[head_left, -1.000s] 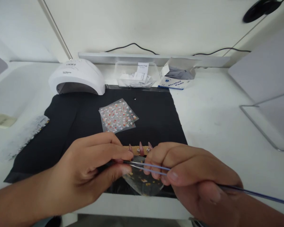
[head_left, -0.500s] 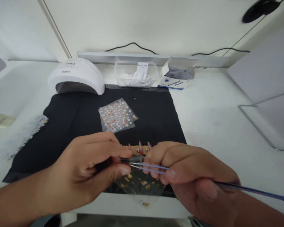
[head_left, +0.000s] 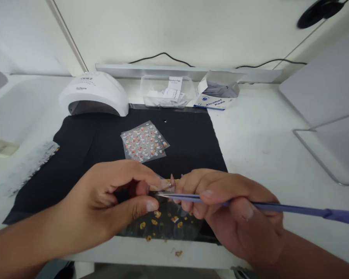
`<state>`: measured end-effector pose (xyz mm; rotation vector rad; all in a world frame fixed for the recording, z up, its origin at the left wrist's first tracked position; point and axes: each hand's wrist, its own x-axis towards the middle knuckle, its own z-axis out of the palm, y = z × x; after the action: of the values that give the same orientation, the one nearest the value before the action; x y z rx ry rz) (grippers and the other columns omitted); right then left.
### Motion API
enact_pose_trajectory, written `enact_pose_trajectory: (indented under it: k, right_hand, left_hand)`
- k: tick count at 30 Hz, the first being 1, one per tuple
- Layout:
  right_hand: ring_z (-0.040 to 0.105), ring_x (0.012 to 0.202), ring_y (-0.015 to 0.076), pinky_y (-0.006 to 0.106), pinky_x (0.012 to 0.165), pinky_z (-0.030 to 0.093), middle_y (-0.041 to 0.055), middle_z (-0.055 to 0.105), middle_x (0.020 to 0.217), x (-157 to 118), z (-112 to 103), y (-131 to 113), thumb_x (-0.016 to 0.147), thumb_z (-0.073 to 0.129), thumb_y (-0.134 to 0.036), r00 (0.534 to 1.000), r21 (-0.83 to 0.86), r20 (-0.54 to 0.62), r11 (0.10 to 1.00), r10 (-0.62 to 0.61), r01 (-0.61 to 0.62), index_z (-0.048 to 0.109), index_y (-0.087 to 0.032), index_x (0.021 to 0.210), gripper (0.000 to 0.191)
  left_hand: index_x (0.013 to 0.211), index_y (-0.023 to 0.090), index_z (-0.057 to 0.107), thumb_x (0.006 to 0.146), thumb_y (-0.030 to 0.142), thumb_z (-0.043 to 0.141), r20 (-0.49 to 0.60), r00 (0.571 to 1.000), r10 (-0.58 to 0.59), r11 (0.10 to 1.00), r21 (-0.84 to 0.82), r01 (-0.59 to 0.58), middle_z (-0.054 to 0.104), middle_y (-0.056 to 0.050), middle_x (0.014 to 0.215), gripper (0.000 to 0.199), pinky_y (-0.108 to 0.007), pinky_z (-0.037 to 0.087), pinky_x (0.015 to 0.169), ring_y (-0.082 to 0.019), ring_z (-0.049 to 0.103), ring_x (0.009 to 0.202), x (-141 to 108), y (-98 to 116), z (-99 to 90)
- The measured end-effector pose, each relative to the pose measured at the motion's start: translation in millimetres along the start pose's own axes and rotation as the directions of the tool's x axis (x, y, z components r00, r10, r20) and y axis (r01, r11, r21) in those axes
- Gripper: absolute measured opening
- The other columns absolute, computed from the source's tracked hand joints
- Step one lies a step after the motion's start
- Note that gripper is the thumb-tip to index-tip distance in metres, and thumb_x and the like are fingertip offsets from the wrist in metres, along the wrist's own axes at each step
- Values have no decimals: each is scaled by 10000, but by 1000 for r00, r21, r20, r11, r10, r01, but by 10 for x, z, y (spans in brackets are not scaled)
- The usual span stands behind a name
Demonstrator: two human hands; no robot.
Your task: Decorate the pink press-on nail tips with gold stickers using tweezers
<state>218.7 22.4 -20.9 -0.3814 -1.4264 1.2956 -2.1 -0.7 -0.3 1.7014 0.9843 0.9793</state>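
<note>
My left hand (head_left: 116, 203) pinches the upper edge of a clear sticker sheet (head_left: 165, 224) with small gold and white designs. Purple tweezers (head_left: 279, 208) lie across my right hand (head_left: 232, 205), gripped between thumb and fingers. Their silver tips point left and meet close to my left thumb, at the sheet's top edge. Whether a sticker is between them is too small to tell. Just behind the sheet, a pinkish pointed nail tip (head_left: 172, 180) stands on a tan strip, partly hidden by my fingers.
Two overlapping sticker sheets (head_left: 144, 141) lie on the black mat (head_left: 192, 135). Behind it stand a white nail lamp (head_left: 94, 93), a clear tub (head_left: 151, 99) of alcohol pads and an alcohol pad box (head_left: 218, 101). A clear packet (head_left: 31, 166) lies left; a wire stand (head_left: 317, 155) is right.
The tweezers have turned more level and their tips have come together. My left fingers have spread slightly, and the sheet's top edge now lifts clear between the hands.
</note>
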Motion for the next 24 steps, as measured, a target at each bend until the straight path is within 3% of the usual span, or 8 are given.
enact_pose_trajectory:
  k: [4,10,24]
  right_hand:
    - [643,608,213,414,618,571,46,653,620,17,2,23,990,534,-320,1000,13,5,1000,11,-11,802,-248,1058,286]
    - [635,593,207,413,654,546,44,665,614,8,-6,39,984,533,-320,1000,17,-8,1000,1,-1,804,-247,1060,290]
    - [622,534,188,441,749,446,2,698,576,49,-40,34,998,508,-331,999,-32,6,999,35,-34,800,-299,1026,295]
  left_hand:
    - [957,240,716,870,98,711,11,999,52,998,18,-52,653,46,736,167,-125,458,535,-65,581,618,53,24,-13]
    - [915,223,741,852,154,759,9,1000,9,999,40,-9,678,38,746,95,-132,483,565,-77,621,649,66,50,-24]
    - [919,200,781,750,126,860,4,1000,6,999,-47,-6,683,21,740,201,-154,527,621,-93,650,665,82,25,-51]
